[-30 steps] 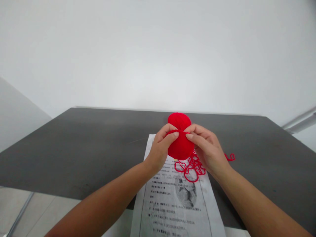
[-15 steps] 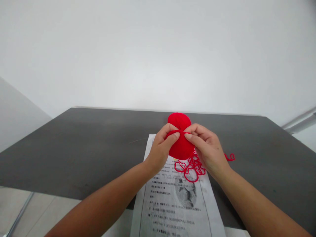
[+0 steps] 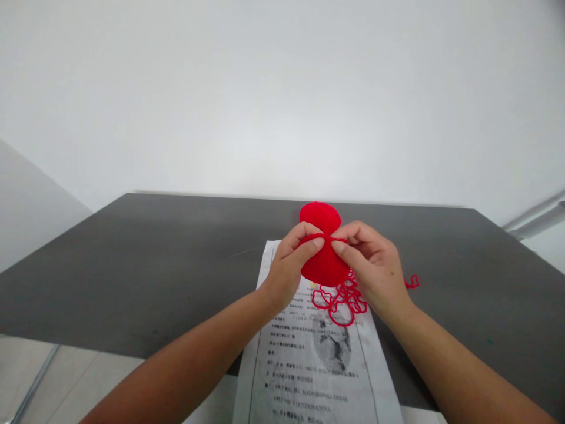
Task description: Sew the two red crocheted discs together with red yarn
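Observation:
A rounded red knitted or yarn piece [image 3: 325, 265] hangs between my hands above a printed sheet. My left hand [image 3: 295, 262] pinches its upper edge from the left, thumb against fingers. From the right, my right hand [image 3: 371, 262] pinches the same edge, its fingertips close to the left ones. Just behind them is a red ball of yarn [image 3: 320, 216], its lower part hidden by the held piece and fingers. Loose red yarn [image 3: 345, 303] lies in tangled loops on the paper below.
The printed sheet [image 3: 286, 377] with a dark picture extends over the near edge of the dark grey table [image 3: 154, 265]. A red yarn end [image 3: 413, 282] shows right of my right wrist. Behind the table stands a white wall [image 3: 265, 100].
My right hand has shifted slightly to the right, and a little more of the piece's upper edge shows between the fingers. Both hands keep their pinch.

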The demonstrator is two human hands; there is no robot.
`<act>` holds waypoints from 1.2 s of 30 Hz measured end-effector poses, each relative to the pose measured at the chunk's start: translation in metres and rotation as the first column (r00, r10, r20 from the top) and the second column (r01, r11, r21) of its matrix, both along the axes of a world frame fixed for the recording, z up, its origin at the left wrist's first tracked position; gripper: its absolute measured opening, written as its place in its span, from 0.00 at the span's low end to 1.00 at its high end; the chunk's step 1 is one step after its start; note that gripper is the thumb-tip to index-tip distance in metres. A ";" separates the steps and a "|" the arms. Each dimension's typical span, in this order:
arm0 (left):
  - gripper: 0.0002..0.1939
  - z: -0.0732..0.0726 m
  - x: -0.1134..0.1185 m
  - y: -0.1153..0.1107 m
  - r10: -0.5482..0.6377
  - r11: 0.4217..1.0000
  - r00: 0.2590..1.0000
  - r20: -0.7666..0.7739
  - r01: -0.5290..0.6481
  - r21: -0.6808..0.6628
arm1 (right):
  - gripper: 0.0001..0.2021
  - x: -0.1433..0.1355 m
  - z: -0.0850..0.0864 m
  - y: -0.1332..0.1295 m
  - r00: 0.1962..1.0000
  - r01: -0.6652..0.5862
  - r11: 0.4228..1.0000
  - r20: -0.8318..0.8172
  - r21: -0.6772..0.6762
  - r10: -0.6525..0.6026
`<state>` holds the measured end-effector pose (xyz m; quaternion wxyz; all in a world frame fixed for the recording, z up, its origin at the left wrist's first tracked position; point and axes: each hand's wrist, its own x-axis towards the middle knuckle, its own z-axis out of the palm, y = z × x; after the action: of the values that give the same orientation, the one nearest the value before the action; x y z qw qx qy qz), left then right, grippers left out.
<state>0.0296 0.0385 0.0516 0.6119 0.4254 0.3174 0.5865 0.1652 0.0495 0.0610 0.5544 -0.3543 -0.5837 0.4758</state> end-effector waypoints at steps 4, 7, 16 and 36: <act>0.12 0.001 0.001 0.001 -0.021 0.999 0.999 0.042 0.023 -0.044 | 0.05 0.000 0.000 -0.001 0.999 0.026 1.000 0.035 0.007 -0.026; 0.12 0.000 0.000 0.002 -0.018 0.999 0.999 0.032 0.019 -0.038 | 0.04 0.001 0.000 -0.001 0.999 0.009 1.000 0.034 0.008 -0.009; 0.11 -0.003 -0.003 0.002 0.020 0.997 0.999 -0.041 -0.017 0.081 | 0.03 0.003 -0.001 0.000 1.000 -0.010 0.999 0.021 0.051 0.009; 0.10 -0.003 -0.003 0.001 0.005 0.995 0.995 -0.103 0.005 0.096 | 0.06 0.002 -0.003 0.002 0.993 -0.105 0.992 -0.069 -0.076 0.100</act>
<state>0.0261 0.0399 0.0483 0.5733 0.4841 0.3198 0.5785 0.1674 0.0514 0.0582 0.5334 -0.3301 -0.5634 0.5377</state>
